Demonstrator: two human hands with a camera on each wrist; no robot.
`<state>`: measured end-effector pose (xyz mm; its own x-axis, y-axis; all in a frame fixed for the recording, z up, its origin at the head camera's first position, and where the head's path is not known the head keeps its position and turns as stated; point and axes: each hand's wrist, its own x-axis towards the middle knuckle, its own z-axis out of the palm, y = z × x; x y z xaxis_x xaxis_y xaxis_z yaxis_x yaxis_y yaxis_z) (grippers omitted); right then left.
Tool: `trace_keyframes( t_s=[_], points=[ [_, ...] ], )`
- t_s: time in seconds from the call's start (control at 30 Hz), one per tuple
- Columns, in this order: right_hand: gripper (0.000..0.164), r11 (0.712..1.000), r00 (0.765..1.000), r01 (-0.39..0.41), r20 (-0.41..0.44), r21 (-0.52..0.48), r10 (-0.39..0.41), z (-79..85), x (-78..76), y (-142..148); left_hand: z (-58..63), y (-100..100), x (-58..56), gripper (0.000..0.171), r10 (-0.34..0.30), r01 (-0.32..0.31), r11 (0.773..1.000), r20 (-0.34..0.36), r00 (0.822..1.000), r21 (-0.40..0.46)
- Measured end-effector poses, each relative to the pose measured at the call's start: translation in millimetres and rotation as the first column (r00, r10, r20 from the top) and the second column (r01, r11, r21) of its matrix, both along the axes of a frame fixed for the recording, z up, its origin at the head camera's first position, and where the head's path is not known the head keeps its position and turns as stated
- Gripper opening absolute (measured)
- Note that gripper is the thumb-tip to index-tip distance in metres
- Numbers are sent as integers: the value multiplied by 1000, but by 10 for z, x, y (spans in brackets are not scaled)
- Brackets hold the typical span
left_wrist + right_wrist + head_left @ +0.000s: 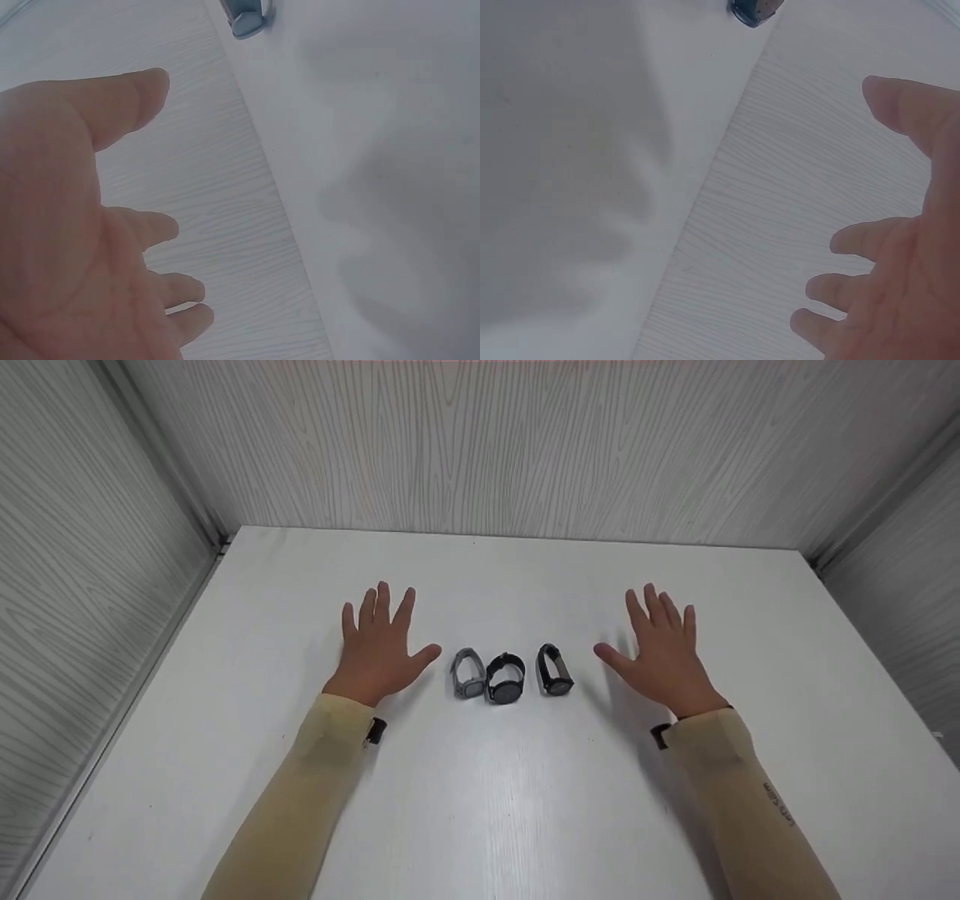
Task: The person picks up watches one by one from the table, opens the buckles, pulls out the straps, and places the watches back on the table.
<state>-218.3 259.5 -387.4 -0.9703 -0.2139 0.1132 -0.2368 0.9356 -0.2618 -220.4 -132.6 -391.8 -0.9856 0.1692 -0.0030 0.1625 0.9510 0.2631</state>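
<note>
Three wristwatches stand in a row at the middle of the white table in the head view. The left one is a grey watch (471, 688), close against a black round-faced watch (505, 691). A slimmer black watch (558, 686) stands a little apart to the right. My left hand (379, 656) is spread, palm down, left of the grey watch, holding nothing. To the right of the slim watch, my right hand (664, 664) is spread the same way and is free of objects. The left wrist view catches part of the grey watch (246, 21) at its top edge.
The white table (495, 810) has wood-grain panels around it: a back wall (480, 450), a left wall (75, 585) and a right wall (900, 547). Both forearms wear beige sleeves (300, 802) with a black strap (376, 730) at the wrist.
</note>
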Motion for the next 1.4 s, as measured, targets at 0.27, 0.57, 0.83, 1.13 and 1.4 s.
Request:
trace_keyframes(
  t_s=[0.27,0.57,0.83,1.13,1.4],
  points=[
    [96,1000,1000,-21,9,6,21,18,0,-1,17,-48,-40,91,-23,23,1000,0,1000,7],
    [97,1000,1000,-21,15,-4,21,52,50,74,106,53,-50,88,-72,71,996,22,997,49],
    [97,1000,999,-24,43,-5,24,0,51,91,85,51,3,86,-87,82,992,51,995,94],
    [95,999,998,-33,47,-30,35,34,28,49,128,60,13,80,-96,80,989,137,986,123],
    [91,998,998,-60,30,-18,60,22,25,-1,150,37,42,71,-102,75,987,189,977,144]
  ],
)
